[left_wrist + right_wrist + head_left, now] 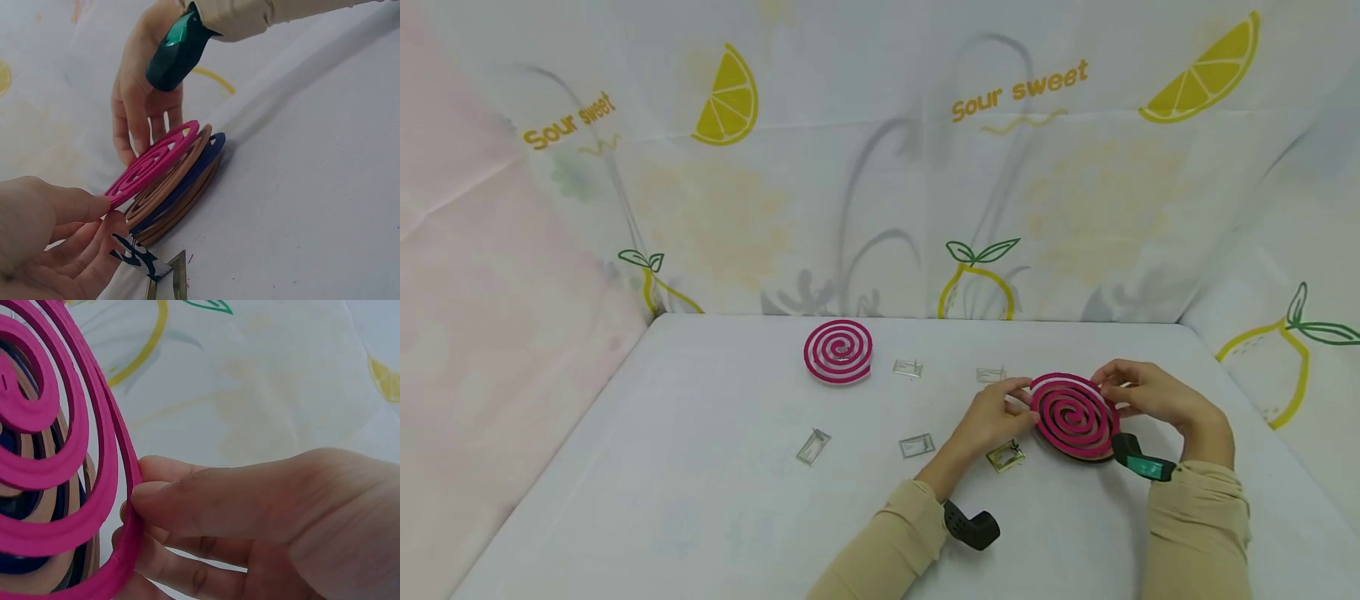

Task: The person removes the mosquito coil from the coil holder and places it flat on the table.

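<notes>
A pink mosquito coil [1072, 417] is held at the right of the table between the two hands. My left hand [992, 423] pinches its left edge, thumb on top. At the opposite edge, my right hand [212, 506] grips the rim between thumb and fingers. Beneath the pink coil, in the left wrist view, lies a stack: a brown coil [201, 145], a dark blue coil [216, 147] and another brown layer. The pink one is tilted and partly apart from the stack. Below the left hand sits a gold-toned metal coil stand [1006, 456] with an upright patterned piece.
Another pink coil [838, 379] lies at the back of the white table, over something partly hidden. Several thin metal stands are spread about, including a back-row stand [907, 368], a front stand [917, 446] and a left stand [813, 447]. A printed cloth [880, 192] hangs behind.
</notes>
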Demonstrator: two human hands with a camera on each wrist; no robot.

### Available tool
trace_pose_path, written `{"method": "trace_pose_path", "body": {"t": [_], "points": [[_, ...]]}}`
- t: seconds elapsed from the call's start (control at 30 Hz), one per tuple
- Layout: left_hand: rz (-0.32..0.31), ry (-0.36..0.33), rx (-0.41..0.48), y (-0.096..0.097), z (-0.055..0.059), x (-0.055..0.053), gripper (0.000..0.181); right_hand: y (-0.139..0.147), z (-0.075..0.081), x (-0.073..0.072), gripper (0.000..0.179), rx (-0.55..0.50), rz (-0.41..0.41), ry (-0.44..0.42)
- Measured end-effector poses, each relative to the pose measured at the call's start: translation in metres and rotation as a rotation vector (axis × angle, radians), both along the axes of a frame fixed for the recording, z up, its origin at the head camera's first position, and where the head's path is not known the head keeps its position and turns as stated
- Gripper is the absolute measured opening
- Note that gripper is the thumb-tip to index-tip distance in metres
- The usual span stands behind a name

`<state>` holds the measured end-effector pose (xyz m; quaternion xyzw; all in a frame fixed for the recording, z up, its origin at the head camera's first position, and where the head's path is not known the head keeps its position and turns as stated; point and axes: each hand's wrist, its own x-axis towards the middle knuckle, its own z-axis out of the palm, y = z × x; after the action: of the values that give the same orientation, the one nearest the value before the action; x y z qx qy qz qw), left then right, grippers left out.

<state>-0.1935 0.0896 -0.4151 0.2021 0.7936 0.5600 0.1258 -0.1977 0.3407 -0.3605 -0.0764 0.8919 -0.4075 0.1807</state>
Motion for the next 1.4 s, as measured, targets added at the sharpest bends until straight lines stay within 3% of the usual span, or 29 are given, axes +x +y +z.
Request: {"method": "trace_pose_path", "body": {"t": [0.67, 1.4], "points": [[-0.029, 0.004, -0.093, 0.004, 0.001, 0.003, 0.05, 0.001, -0.013, -0.005, 0.028, 0.053, 0.018, -0.026], [-0.036, -0.009, -0.071, -0.001, -0.001, 0.003, 0.049, 0.0, -0.015, -0.008, 0.03, 0.106, 0.021, -0.022]]}}
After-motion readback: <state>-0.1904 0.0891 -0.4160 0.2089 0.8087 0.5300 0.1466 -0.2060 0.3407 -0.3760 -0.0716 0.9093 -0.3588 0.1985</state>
